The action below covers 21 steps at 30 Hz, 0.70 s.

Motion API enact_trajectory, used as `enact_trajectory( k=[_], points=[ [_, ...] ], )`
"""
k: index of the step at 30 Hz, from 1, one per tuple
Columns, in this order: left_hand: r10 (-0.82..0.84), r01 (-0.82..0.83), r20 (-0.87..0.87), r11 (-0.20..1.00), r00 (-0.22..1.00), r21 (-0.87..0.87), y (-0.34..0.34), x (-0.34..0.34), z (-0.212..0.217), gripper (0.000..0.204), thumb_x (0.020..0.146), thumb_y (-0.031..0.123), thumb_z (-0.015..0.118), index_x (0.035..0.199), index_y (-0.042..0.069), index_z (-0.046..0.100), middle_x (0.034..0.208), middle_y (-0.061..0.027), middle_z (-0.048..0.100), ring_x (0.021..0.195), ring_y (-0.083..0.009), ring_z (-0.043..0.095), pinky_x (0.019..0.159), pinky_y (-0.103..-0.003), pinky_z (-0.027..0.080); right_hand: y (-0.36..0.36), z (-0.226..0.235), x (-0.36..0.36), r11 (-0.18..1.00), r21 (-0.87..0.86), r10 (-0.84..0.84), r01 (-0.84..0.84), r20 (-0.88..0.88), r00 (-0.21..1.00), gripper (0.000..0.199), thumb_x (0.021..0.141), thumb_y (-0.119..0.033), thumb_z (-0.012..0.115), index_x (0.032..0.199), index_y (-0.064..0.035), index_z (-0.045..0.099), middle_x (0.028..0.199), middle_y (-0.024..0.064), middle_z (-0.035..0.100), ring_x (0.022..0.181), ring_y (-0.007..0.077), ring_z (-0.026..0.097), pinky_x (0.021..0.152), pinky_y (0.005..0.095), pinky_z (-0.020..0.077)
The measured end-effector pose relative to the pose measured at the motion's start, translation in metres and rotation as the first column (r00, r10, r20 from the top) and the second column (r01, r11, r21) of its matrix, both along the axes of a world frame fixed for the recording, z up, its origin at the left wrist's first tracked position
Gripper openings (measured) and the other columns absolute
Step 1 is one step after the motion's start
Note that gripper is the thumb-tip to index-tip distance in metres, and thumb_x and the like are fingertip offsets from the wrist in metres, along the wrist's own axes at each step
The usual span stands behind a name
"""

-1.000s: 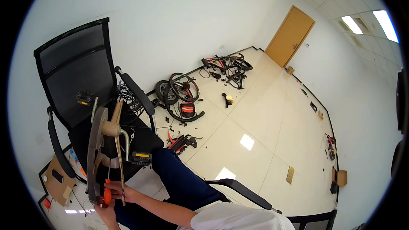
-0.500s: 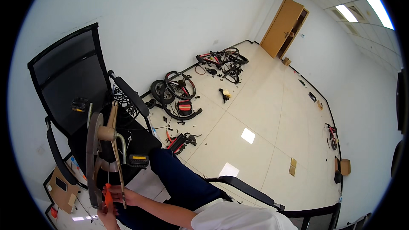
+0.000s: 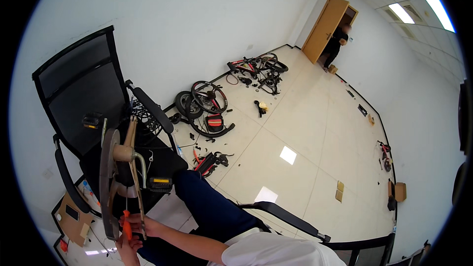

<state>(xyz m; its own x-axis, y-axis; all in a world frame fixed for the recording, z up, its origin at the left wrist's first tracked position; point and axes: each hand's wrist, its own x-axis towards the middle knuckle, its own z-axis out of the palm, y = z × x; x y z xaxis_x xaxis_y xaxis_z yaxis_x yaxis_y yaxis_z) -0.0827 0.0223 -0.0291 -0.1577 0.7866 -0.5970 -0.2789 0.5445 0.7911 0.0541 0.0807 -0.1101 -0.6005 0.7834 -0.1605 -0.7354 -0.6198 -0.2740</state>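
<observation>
My left hand point(image 3: 129, 247) curls around the butt end of an orange-handled screwdriver point(image 3: 127, 225). Its thin shaft points up into a worn brown-grey bicycle part point(image 3: 106, 172) with a hub point(image 3: 123, 153), bent silver cranks point(image 3: 142, 168) and a tan metal bar point(image 3: 135, 182). Where the tip meets it, I cannot make out. My right hand point(image 3: 147, 227) reaches past the bar's lower end, its fingers closed against the screwdriver handle and partly hidden. Two black pedals with yellow reflectors, one point(image 3: 160, 184) near the bar and one point(image 3: 92, 120) farther off, sit on the cranks.
The part leans against a black office chair point(image 3: 79, 83). Bicycle wheels point(image 3: 209, 97), a frame point(image 3: 251, 66) and loose parts lie along the left wall. A cardboard sheet with a phone point(image 3: 72, 212) lies at lower left. A person point(image 3: 337, 44) stands by the door point(image 3: 325, 29).
A person in dark clothes has come into view in the doorway. The screwdriver handle and both hands have shifted very slightly; the grip looks the same.
</observation>
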Motion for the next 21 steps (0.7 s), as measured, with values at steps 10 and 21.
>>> enact_trajectory(
  k=[10, 21],
  points=[
    [0.135, 0.053, -0.494, 0.935, 0.859, 0.349, -0.001, 0.013, -0.035, 0.038, 0.076, 0.003, 0.069, 0.112, -0.002, 0.058, 0.082, -0.0076, 0.063, 0.063, -0.0123, 0.061, 0.05, -0.02, 0.048, 0.005, -0.003, 0.005, 1.0, -0.028, 0.014, -0.009, 0.172, 0.985, 0.036, 0.086, -0.027, 0.072, 0.113, -0.0061, 0.061, 0.111, 0.0068, 0.063, 0.103, 0.0154, 0.061, 0.09, 0.0283, 0.048],
    [-0.083, 0.094, -0.087, 0.986, 0.993, 0.139, -0.002, 0.01, 0.002, 0.04, 0.088, 0.021, 0.064, 0.118, -0.004, 0.055, 0.088, -0.0155, 0.066, 0.069, -0.0211, 0.065, 0.059, -0.028, 0.053, 0.002, -0.003, 0.009, 1.0, 0.008, -0.028, 0.028, 0.008, 1.0, 0.032, 0.087, -0.022, 0.07, 0.114, -0.0065, 0.059, 0.111, 0.0063, 0.063, 0.104, 0.016, 0.061, 0.091, 0.0286, 0.0491]
  ],
)
